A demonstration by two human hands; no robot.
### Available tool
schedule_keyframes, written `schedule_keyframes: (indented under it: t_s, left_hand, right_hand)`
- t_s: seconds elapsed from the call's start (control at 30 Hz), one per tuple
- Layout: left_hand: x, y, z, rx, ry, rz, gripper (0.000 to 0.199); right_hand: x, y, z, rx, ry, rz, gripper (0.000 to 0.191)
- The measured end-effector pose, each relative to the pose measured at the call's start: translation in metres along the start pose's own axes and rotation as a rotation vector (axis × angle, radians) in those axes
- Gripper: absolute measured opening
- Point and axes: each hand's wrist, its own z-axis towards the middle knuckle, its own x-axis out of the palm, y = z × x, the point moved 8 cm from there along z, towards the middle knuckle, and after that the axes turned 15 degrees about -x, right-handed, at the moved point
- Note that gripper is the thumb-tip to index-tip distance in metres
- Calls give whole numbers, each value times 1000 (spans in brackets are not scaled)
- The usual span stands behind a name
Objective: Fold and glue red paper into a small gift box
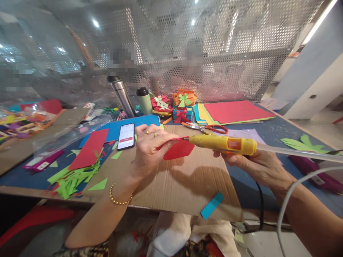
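Observation:
Pinched in my left hand [148,148] is a folded piece of red paper [180,150], held above a cardboard sheet [198,178]. My right hand [252,166] grips a yellow hot glue gun [219,142] on its side, with a long clear glue stick [284,151] coming out of its back. The gun's nozzle meets the upper edge of the red paper. Whether glue is flowing there is too small to make out. A small blue paper strip [211,205] lies near the front of the cardboard.
Red-handled scissors [206,127] lie behind the glue gun. Coloured sheets [238,111], small paper gift boxes [183,107], a steel flask [122,96] and a green bottle [144,101] stand along the back. A phone [125,136] and green scraps [75,176] are left; a white cable [284,203] loops right.

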Motion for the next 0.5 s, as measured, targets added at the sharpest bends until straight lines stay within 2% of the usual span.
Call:
schedule_keyframes:
  t_s: [0.13, 0.3, 0.5]
  left_hand:
    - [-2, -3, 1, 29, 18, -8, 20]
    - [-2, -2, 2, 4, 27, -9, 21]
    - [-4, -5, 1, 36, -11, -1, 18]
  right_hand:
    - [1, -3, -1, 61, 17, -16, 56]
    - [1, -14, -9, 236, 16, -22, 71]
    - [-4, -15, -12, 284, 7, -98, 80]
